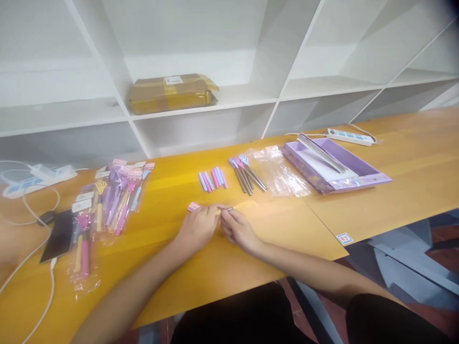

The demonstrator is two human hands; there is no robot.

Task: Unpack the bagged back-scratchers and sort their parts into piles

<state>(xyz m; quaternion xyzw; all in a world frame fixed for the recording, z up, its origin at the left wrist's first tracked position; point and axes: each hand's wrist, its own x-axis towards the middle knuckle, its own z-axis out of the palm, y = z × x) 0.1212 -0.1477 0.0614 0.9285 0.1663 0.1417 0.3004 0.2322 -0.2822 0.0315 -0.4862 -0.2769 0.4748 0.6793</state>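
Fingertips meet over the table (201, 267) as our left hand (201, 225) and right hand (239, 230) close on one small piece (230, 209). We see the right thumb and fingers pinching it and the left fingers curled in against it; its far end looks greyish and ribbed, but most of it is hidden. We judge the step in hand to be close fitting or loosening work on this single piece, though we cannot tell which; the next move calls for a firm pinch on both sides, with the two hands in line.

Just beside the left hand, on its far side, lies a pink-and-white tag (193, 206). Farther off, we find short coloured tubes (215, 178) in a row, then claw-headed metal rods (247, 177) fanned to their right, next to clear plastic wrapping (283, 174). An open purple box (362, 182) sits at far right. To our left, wrapped claw-ended tools (116, 200) lie heaped near a dark phone (59, 236), and a taped carton (172, 95) rests on the white shelf (244, 94) beyond.
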